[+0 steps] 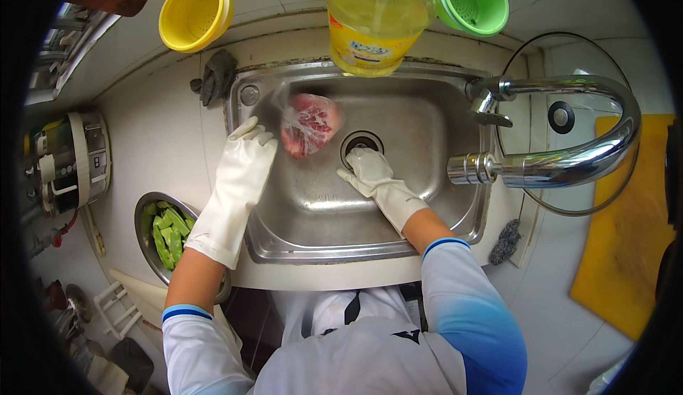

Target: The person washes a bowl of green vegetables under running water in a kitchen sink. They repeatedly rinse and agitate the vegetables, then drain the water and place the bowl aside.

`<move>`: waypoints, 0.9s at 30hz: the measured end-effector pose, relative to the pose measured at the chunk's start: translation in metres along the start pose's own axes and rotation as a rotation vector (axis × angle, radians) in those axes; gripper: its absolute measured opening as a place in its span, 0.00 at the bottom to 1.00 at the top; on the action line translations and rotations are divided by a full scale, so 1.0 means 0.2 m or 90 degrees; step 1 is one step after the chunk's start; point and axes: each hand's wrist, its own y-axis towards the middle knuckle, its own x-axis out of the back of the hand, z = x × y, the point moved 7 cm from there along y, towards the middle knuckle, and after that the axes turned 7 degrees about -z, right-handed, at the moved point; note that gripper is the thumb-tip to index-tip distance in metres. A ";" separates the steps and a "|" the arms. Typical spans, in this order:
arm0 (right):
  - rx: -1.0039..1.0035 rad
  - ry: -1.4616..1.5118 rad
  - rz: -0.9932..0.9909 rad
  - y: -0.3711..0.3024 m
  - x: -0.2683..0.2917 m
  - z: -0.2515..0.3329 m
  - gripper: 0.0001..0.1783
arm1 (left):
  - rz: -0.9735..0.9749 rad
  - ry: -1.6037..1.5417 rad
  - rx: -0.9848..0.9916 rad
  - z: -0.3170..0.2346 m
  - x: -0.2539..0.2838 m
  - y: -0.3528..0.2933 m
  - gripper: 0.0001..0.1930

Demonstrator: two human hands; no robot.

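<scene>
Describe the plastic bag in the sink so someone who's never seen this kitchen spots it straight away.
Start at the stainless-steel sink in the middle and look toward its far left part. Between the white-gloved left hand and the drain lies a clear plastic bag of raw-looking meat, the only red item in there.

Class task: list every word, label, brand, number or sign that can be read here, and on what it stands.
Nothing reads surely enough to quote.
Large clear plastic bottle of yellow liquid: lettering on its printed yellow label, too blurred.
White rubber glove on the right hand: dark cuff marking, too small.
White-and-blue fabric shirt: black emblem, no readable word.
</scene>
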 end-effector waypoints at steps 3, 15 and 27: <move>-0.049 0.005 0.088 0.03 0.00 0.01 0.25 | -0.010 0.012 0.001 0.01 -0.02 -0.02 0.07; -0.069 0.239 -0.075 0.11 0.00 -0.09 0.25 | 0.021 0.006 -0.001 0.00 -0.01 -0.01 0.08; -0.294 1.307 -0.113 -0.42 0.54 0.06 0.33 | 0.000 0.066 -0.041 0.04 -0.09 -0.06 0.04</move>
